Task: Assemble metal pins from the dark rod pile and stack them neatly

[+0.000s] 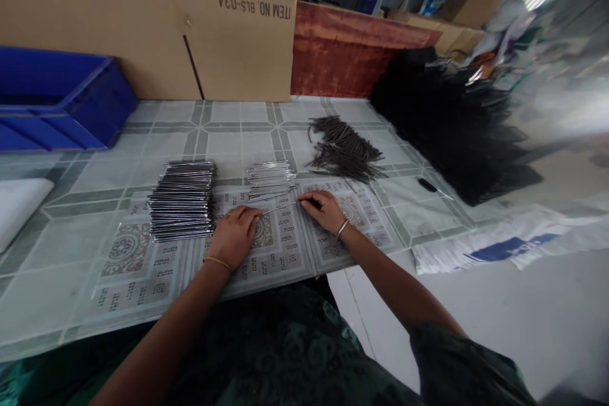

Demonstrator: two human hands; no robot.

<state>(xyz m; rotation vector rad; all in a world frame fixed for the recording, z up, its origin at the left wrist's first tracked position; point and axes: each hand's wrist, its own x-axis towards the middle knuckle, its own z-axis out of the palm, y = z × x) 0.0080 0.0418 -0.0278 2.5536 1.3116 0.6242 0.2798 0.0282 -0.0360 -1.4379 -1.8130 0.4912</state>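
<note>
Thin rod (pixel 280 207), pale, straight and metallic-looking, level between the two hands over a printed sheet (pixel 285 269) with brown ornamental squares and rows of small dark marks. Left hand (pixel 234 238): fingers bunched together, tips closed on the rod's near-left end. Right hand (pixel 326 212): thumb and forefinger pinched on the opposite end, small dark bit at the fingertips. Just beyond the rod, a stack of silvery rods (pixel 271 180), slim, shiny, roughly parallel. Beside the left hand, a larger stack of dark rods (pixel 183 201), ridged in look, with bright glints. Farther right, a loose tangle of black strips (pixel 347 149), matte, slender, some curved. Underneath all, a smooth grey-green table cover (pixel 238 139) with a tile-like grid. Behind, flat brown cardboard (pixel 118 19) with inverted black lettering and a dark slit; next to it, a reddish board (pixel 342 47), streaked. Blue bin (pixel 95 101), rigid and angular, cut off at the left edge; white object (pixel 21 206) likewise cut off, identity unclear. Black heap (pixel 442 120) at right, separate items hard to make out. Rod's ends covered by fingertips; whether bare or capped, not possible to tell. Far right badly blurred.
</note>
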